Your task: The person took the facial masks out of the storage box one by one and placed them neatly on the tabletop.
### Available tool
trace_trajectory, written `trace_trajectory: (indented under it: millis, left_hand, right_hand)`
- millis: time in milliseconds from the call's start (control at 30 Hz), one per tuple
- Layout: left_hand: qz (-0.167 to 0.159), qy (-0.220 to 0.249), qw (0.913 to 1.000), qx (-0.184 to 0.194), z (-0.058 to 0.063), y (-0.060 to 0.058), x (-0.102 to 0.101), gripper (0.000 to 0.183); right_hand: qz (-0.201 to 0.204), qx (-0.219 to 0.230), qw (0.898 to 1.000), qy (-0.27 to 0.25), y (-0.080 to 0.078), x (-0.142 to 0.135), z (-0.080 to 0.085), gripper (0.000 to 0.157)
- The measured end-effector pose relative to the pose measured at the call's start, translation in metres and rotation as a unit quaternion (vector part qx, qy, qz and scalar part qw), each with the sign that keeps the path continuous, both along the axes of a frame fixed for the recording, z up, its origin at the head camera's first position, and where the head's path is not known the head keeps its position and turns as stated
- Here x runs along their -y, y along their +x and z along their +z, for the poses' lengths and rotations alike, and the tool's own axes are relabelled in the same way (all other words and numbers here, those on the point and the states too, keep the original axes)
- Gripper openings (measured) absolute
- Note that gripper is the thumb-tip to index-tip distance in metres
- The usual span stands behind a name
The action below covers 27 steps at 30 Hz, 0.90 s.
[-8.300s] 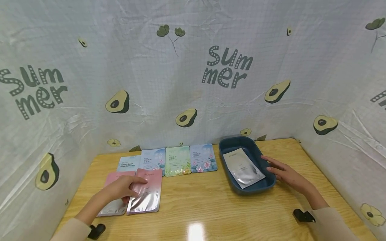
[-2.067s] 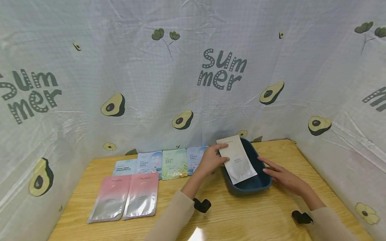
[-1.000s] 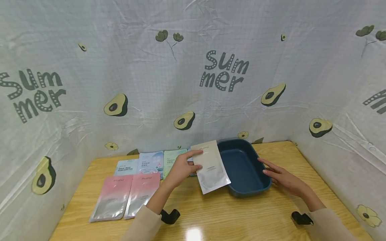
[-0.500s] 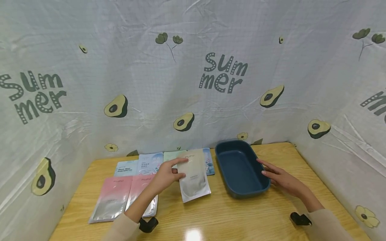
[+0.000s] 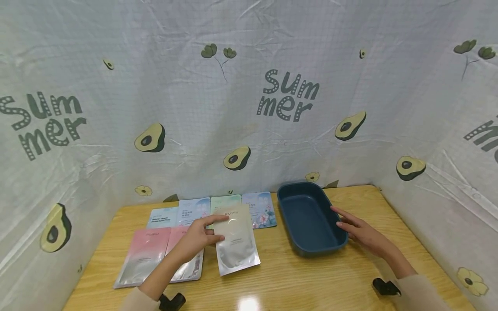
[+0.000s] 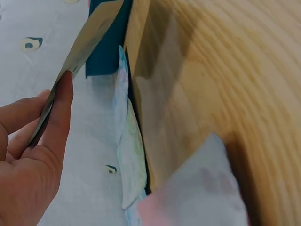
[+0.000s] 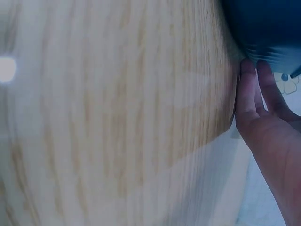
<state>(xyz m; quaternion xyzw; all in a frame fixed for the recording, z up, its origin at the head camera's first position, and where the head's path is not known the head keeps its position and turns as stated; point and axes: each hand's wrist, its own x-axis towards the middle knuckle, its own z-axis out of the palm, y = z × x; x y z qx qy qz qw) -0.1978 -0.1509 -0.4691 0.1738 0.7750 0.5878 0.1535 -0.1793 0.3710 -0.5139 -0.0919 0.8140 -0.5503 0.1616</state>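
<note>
My left hand [image 5: 196,239] pinches a cream-and-silver sheet mask packet [image 5: 238,248] by its left edge, thumb on the near face. In the left wrist view the packet [image 6: 89,40] stands tilted between fingers and thumb, raised off the table. Behind it, a green packet [image 5: 225,199] is partly covered. My right hand [image 5: 365,235] rests at the right side of a dark blue basin [image 5: 309,222], which holds nothing. Extended fingertips of the right hand [image 7: 265,117] meet the basin's outer wall [image 7: 273,28] in the right wrist view.
Two pink-and-silver packets [image 5: 145,255] lie at the left front, the right one partly behind my left hand. Along the back are a pale blue packet [image 5: 161,217], a blue one [image 5: 193,211] and another blue one [image 5: 260,209]. A printed white cloth [image 5: 194,108] walls the wooden table [image 5: 295,280].
Earlier the cream packet lay in the basin; my left hand, then on a pink packet, took it out and carried it left and nearer. My right hand stays at the basin.
</note>
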Motion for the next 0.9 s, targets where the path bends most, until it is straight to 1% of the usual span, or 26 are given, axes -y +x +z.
trace_trajectory:
  millis: [200, 300, 433, 600, 667, 800, 900]
  left_hand:
    - [0.005, -0.020, 0.9996, 0.017, -0.004, 0.003, 0.014, 0.057]
    - [0.006, -0.014, 0.9996, 0.025, -0.006, 0.003, 0.018, 0.058]
    - [0.014, -0.010, 0.9995, 0.027, -0.008, 0.005, 0.021, 0.059]
    - [0.012, -0.016, 0.9995, 0.023, -0.010, 0.006, 0.026, 0.059]
    - [0.009, -0.018, 0.9994, 0.028, -0.010, 0.006, 0.027, 0.059]
    - [0.007, -0.022, 0.9991, 0.036, -0.013, 0.004, 0.031, 0.058]
    - [0.004, -0.019, 0.9990, 0.040, -0.017, 0.001, 0.033, 0.056]
  right_hand:
    - [0.003, -0.007, 1.000, -0.006, 0.001, 0.002, -0.003, 0.060]
    - [-0.004, -0.006, 1.000, -0.008, 0.002, 0.002, -0.003, 0.060]
    - [-0.005, -0.012, 1.000, -0.006, 0.001, 0.002, -0.004, 0.060]
    - [0.003, 0.005, 1.000, -0.023, 0.002, 0.006, -0.002, 0.061]
    - [0.006, 0.015, 1.000, -0.027, 0.003, 0.007, 0.000, 0.062]
    - [0.008, 0.020, 1.000, -0.016, 0.004, 0.008, 0.003, 0.063]
    - [0.006, 0.023, 0.999, -0.022, 0.004, 0.010, 0.003, 0.062]
